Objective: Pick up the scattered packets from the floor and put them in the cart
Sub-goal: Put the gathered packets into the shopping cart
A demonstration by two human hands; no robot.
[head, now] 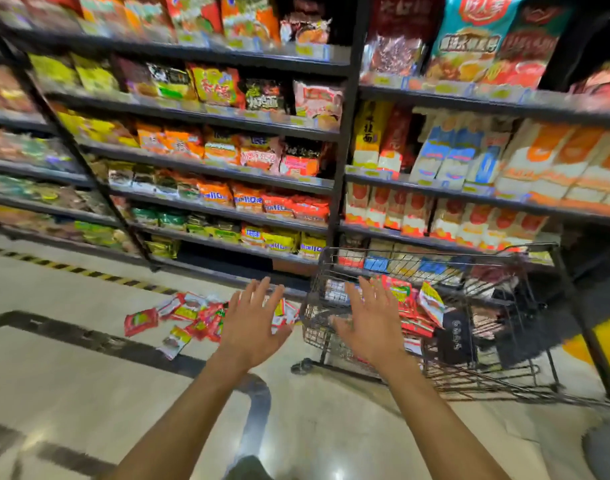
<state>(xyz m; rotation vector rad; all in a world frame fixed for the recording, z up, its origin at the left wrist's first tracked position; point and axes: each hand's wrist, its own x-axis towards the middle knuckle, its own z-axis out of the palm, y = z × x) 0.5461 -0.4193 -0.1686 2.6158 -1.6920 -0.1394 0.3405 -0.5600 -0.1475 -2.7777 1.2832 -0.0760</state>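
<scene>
Several small red, yellow and white packets (189, 315) lie scattered in a heap on the pale tiled floor in front of the shelves. To their right stands a dark wire cart (497, 292) with several red packets (412, 308) inside its basket. My left hand (253, 323) hovers above the right end of the floor heap, fingers spread and straight, holding nothing. My right hand (371, 325) is spread flat in front of the cart's near left corner, also holding nothing.
Tall black shelves (206, 171) packed with snack and noodle bags run along the back. A yellow-black hazard stripe (78, 271) crosses the floor at the left. A dark bag (456, 336) sits in the cart. A black shelf post (587, 327) stands right of the cart.
</scene>
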